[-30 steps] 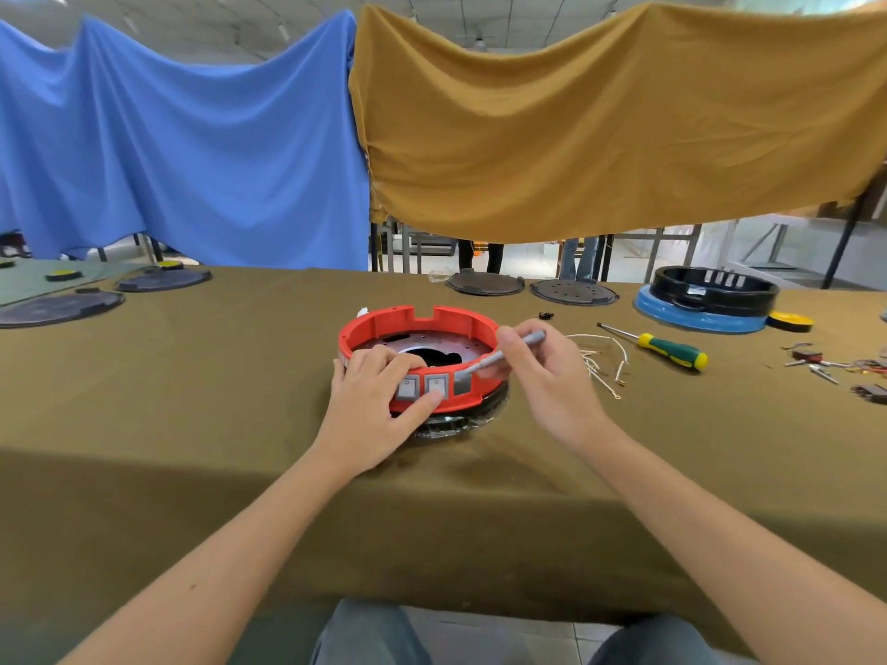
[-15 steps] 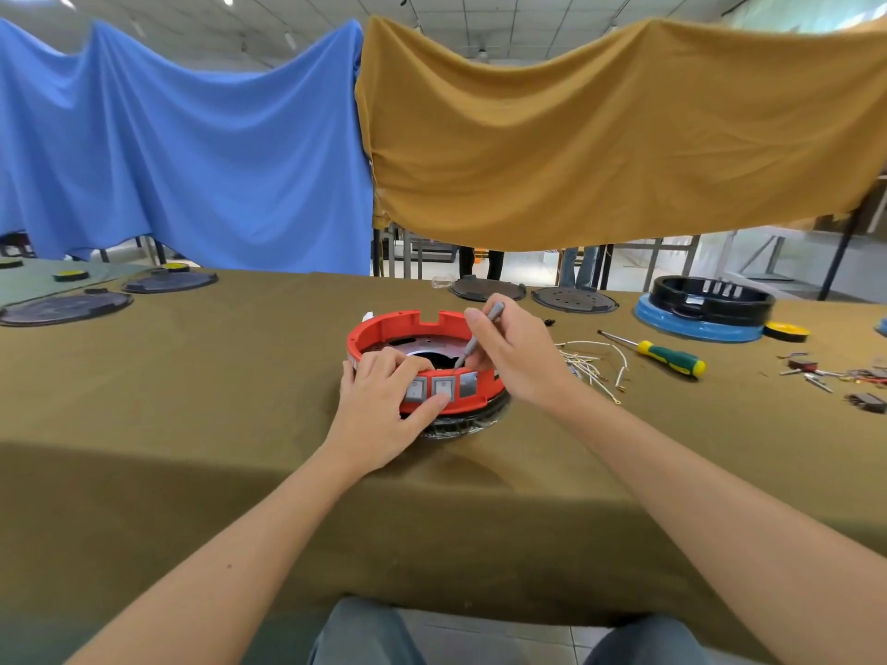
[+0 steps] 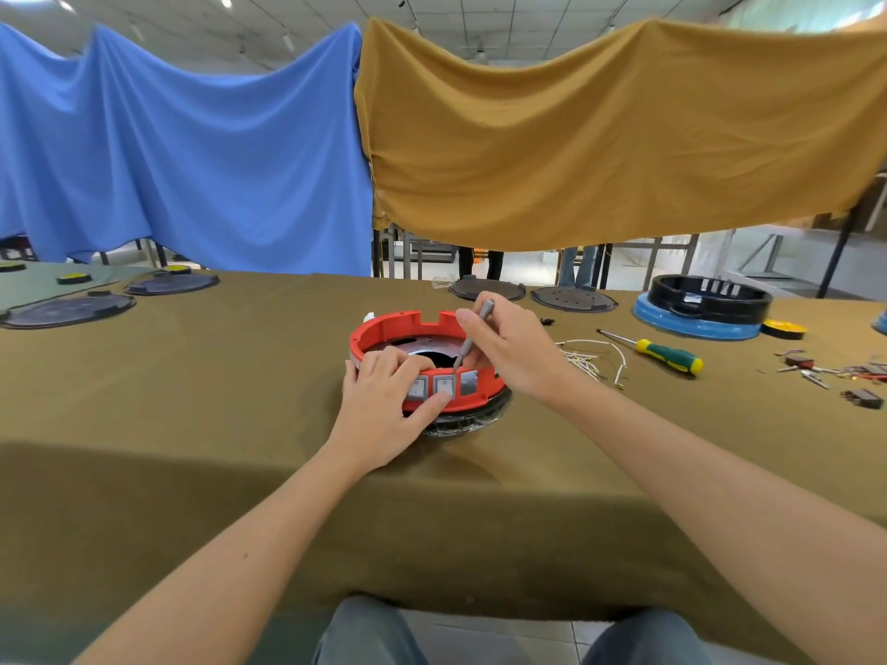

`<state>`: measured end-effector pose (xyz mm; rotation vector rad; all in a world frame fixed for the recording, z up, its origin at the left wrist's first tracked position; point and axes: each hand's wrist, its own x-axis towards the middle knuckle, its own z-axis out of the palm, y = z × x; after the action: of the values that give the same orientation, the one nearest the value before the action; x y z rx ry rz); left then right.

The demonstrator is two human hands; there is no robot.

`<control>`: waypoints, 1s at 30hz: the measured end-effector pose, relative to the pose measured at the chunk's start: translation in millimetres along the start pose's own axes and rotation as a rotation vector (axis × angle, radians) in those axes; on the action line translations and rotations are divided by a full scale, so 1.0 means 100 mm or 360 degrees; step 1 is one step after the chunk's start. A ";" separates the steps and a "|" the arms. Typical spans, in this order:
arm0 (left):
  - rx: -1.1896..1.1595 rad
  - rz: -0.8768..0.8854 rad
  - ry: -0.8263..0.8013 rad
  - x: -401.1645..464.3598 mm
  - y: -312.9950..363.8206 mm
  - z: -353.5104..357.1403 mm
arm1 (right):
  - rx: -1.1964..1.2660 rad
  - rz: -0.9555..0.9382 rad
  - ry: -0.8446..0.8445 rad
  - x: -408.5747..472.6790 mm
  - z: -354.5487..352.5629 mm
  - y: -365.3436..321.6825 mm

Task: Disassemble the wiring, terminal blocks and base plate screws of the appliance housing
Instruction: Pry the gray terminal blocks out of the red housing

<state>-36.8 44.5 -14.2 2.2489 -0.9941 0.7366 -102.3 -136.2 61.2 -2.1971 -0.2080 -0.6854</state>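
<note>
two knees point(image 3: 369, 635) in grey trousers are seen at the bottom edge, below a surface point(image 3: 192, 448) covered in olive cloth. the red housing point(image 3: 384, 328) is set on a black base point(image 3: 461, 424) near the middle of the surface. its near wall, where grey switches point(image 3: 444, 386) are mounted, is gripped by the left hand point(image 3: 384, 405), fingers curled over the rim and thumb pressed on the outside. a thin grey tool point(image 3: 473, 336) is pinched by the right hand point(image 3: 516, 352), its tip pointed down inside the housing. just right of that hand, loose white wires point(image 3: 590, 362) are spread on the cloth, and a green-and-yellow screwdriver point(image 3: 667, 357) is laid beyond them. small parts point(image 3: 835, 376) are scattered at the far right. farther back, dark round plates point(image 3: 573, 298) and a black ring on a blue base point(image 3: 696, 324) are placed. a blue cloth point(image 3: 182, 151) and an ochre cloth point(image 3: 600, 136) are hung behind
</note>
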 end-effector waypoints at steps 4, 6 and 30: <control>-0.0007 0.0001 0.0005 0.00 -0.01 0.01 | -0.0089 -0.0005 -0.0077 0.04 0.01 -0.03; -0.0008 0.0000 0.0001 0.00 0.00 0.00 | -0.0160 -0.0017 -0.0146 0.07 0.00 -0.06; -0.0034 0.0001 0.0016 0.00 -0.01 0.00 | -0.0130 0.0269 -0.0269 0.23 -0.02 -0.19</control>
<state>-36.4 45.0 -14.5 2.2249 -0.9935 0.7336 -90.5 -127.2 87.0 -2.3212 -0.0795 -0.4218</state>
